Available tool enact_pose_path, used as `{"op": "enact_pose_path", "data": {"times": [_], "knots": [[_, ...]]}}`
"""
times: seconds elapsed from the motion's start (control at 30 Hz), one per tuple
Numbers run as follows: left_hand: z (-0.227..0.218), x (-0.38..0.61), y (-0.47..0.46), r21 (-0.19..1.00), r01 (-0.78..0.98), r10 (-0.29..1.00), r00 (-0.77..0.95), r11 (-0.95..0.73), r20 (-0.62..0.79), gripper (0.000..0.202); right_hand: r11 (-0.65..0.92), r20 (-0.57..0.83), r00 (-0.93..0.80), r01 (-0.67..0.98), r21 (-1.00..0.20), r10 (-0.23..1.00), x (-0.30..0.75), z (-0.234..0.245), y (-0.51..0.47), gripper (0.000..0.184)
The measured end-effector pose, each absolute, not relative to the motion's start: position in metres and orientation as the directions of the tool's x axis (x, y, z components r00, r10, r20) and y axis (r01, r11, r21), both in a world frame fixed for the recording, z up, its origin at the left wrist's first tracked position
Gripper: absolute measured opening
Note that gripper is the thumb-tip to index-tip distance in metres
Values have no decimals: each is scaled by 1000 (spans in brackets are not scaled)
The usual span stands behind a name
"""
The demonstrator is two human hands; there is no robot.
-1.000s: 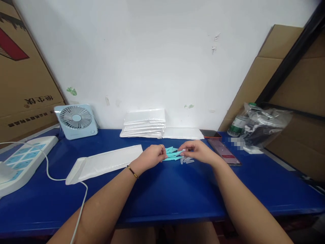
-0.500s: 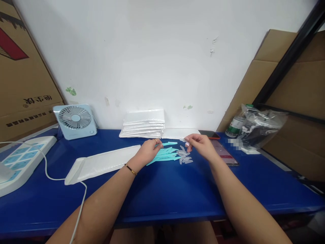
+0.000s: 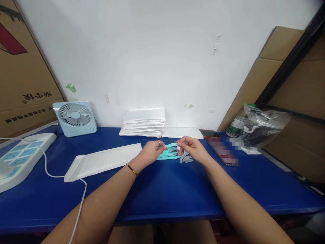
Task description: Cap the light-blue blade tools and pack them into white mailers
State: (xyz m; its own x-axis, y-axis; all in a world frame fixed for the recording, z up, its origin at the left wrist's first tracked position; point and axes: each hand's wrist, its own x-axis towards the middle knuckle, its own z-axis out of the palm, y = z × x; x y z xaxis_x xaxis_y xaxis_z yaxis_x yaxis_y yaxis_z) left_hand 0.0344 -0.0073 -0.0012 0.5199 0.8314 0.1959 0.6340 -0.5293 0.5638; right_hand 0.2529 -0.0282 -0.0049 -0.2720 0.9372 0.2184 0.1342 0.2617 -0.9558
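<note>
My left hand [image 3: 151, 151] and my right hand [image 3: 191, 147] meet over a small pile of teal pointed strips [image 3: 168, 154] on the blue table [image 3: 162, 193]. The left fingers pinch the end of one teal strip. The right fingers pinch its other end, where a small clear piece seems to sit. Several clear plastic caps [image 3: 186, 158] lie on the table just under the right hand. A ring is on my left hand and a thin bracelet on that wrist.
A white padded envelope [image 3: 104, 161] lies left of the hands; a stack of them [image 3: 143, 122] stands against the wall. A small fan [image 3: 74, 118], a white device with cable [image 3: 20, 156], two phones [image 3: 221, 149] and a plastic bag with a bottle [image 3: 257, 126] surround the work spot.
The right hand, which had lifted away with a clear piece, has come back to the left hand. Both hands now pinch the same teal strip over the pile.
</note>
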Motion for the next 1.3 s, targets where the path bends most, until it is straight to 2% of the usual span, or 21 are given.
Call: {"op": "enact_pose_path", "data": {"times": [0.07, 0.17, 0.23, 0.3, 0.43, 0.63, 0.73, 0.87, 1.0, 1.1, 1.2, 1.3], "knots": [[-3, 35, -9, 510, 652, 820, 521, -561, 235, 38, 279, 243, -223, 151, -948, 944, 261, -6, -24, 34], [-9, 35, -13, 376, 713, 805, 533, -593, 260, 62, 329, 341, 35, 192, -925, 939, 285, -8, -11, 34], [-16, 36, -15, 314, 742, 803, 576, -592, 153, 72, 309, 350, 181, 222, -925, 919, 300, -12, -1, 35], [-22, 38, -18, 284, 748, 786, 618, -599, 29, 76, 240, 299, 250, 241, -940, 921, 310, -20, 7, 37], [-24, 42, -30, 284, 711, 716, 690, -643, -106, 78, 132, 187, 166, 295, -946, 968, 305, -36, 16, 38], [-15, 47, -60, 331, 607, 600, 788, -722, -138, 88, 156, 114, -111, 526, -836, 987, 283, -41, 13, 37], [-11, 50, -62, 335, 603, 620, 782, -724, -68, 76, 197, 153, -125, 672, -714, 980, 284, -38, 12, 33], [-8, 51, -44, 319, 703, 753, 655, -635, 57, 46, 195, 240, -79, 837, -511, 968, 291, -36, 12, 26], [-12, 48, -23, 369, 726, 796, 602, -581, 69, 20, 185, 181, -113, 872, -454, 977, 293, -38, 12, 15], [-16, 46, -19, 438, 719, 823, 559, -540, 97, 23, 201, 230, -118, 904, -378, 966, 292, -40, 13, 15], [-17, 47, -21, 455, 717, 833, 542, -529, 114, 32, 184, 302, -88, 935, -304, 949, 290, -41, 15, 22], [-19, 50, -24, 457, 715, 823, 564, -530, 72, 24, 186, 288, -103, 943, -276, 952, 288, -41, 17, 18]]}}
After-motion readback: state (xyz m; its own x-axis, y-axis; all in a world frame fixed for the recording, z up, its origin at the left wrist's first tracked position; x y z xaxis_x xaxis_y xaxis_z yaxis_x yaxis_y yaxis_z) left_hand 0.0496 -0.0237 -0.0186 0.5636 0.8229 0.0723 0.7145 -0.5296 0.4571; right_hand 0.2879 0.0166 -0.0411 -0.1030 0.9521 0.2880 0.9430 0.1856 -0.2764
